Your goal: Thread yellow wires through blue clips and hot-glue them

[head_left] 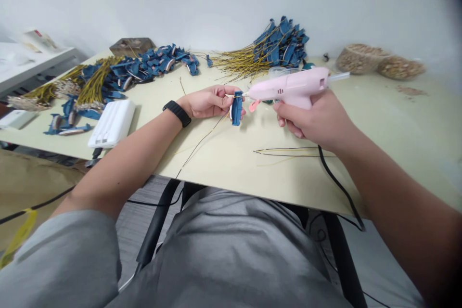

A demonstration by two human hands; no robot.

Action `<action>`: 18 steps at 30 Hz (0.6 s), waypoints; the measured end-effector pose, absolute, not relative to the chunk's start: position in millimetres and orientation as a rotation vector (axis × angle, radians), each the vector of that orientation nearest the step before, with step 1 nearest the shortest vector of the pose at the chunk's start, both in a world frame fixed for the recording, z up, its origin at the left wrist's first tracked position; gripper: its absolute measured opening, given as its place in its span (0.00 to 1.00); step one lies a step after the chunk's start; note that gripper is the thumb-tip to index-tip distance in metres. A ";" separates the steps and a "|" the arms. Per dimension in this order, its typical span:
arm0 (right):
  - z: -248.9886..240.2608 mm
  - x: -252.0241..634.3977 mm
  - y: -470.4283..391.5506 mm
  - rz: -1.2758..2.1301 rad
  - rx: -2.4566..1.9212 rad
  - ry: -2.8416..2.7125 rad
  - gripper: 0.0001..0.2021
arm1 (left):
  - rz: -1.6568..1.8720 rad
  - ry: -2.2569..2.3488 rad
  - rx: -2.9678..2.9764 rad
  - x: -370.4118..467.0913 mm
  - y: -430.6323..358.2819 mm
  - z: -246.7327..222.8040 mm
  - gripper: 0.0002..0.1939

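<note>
Between the thumb and fingers of my left hand (212,102) is a small blue plastic part (237,109), held upright above the table. A thin dark and yellow wire (202,140) trails from it down toward the table's front edge. My right hand (312,118) grips a pink hot glue gun (288,85) by its handle. The gun's nozzle points left and meets the upper end of the blue part, or nearly so; I cannot tell if they touch. A clear glue stick (339,77) sticks out of the gun's back.
Blue parts with yellow wires lie in a heap (283,43) at the back and a pile (144,65) at the left. A white power bank (112,123) sits by my left forearm. Loose wires (285,150) lie in front. Two containers of small tan pieces (361,57) stand back right.
</note>
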State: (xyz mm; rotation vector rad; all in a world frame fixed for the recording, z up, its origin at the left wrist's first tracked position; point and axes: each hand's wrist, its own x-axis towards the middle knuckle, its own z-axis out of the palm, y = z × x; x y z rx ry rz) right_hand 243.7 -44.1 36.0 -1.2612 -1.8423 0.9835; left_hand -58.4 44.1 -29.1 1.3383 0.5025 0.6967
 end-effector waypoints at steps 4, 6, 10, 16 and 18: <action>38.3 241.3 -46.0 0.975 -1.296 -1.823 0.14 | 0.707 0.491 1.293 -57.5 43.7 -29.0 0.29; 39.0 240.8 -46.4 0.985 -1.292 -1.821 0.13 | 0.709 0.480 1.280 -56.6 43.4 -28.6 0.27; 39.0 241.6 -46.5 0.971 -1.316 -1.836 0.16 | 0.692 0.473 1.296 -54.8 41.9 -27.0 0.28; 40.6 241.0 -47.6 0.959 -1.348 -1.844 0.14 | 0.693 0.462 1.298 -54.2 40.8 -25.7 0.28; 41.2 240.5 -48.0 0.958 -1.347 -1.840 0.13 | 0.693 0.465 1.296 -54.3 40.9 -25.4 0.28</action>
